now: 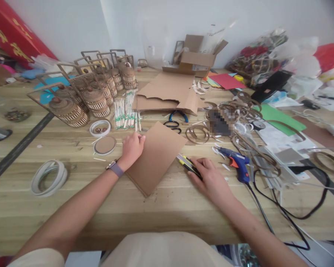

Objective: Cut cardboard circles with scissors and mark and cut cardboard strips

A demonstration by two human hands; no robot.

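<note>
In the head view, brown cardboard pieces, apparently stacked, lie at a slant on the table before me. My left hand is closed at their upper left edge, fingers bent against the board; a wristwatch is on that wrist. On the other side, my right hand is wrapped round a yellow and black utility knife. The knife's tip points at the cardboard's right edge. Black-handled scissors and blue-handled pliers lie just beyond the cardboard, partly hidden.
Lidded miniature baskets with tall handles stand back left. Paper-wrapped sticks lie beside torn cardboard. A blue glue gun with a trailing cord lies right, near brown strip coils. Pale rings sit left.
</note>
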